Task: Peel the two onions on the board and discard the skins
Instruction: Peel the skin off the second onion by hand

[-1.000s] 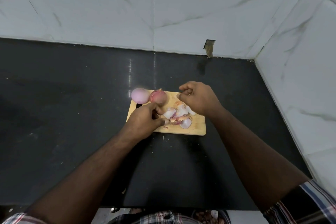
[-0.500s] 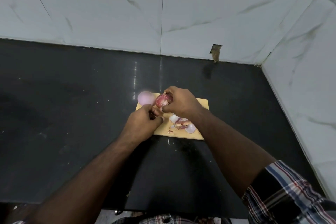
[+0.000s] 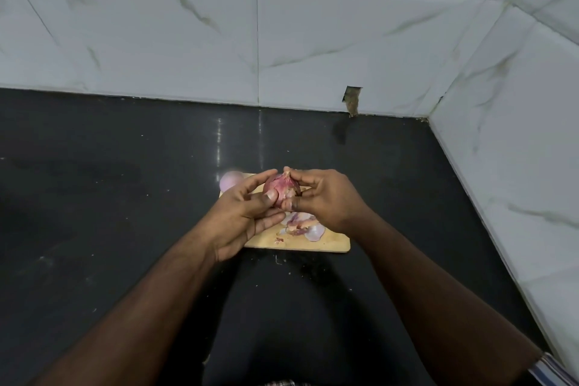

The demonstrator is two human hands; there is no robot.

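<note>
A red onion with its skin on is held between both hands just above the wooden cutting board. My left hand cradles it from the left, thumb against its side. My right hand pinches its pointed top and grips its right side. A pale pink peeled onion lies at the board's far left corner. Loose onion skins are piled on the board under my right hand.
The board lies on a black countertop. White marble-patterned tiled walls close the back and right side, meeting in a corner at the right. Small skin scraps lie on the counter before the board.
The red onion has been lifted off the board and now sits between both hands. My right hand came left from the skin pile onto it. My left hand turned palm-up beneath it.
</note>
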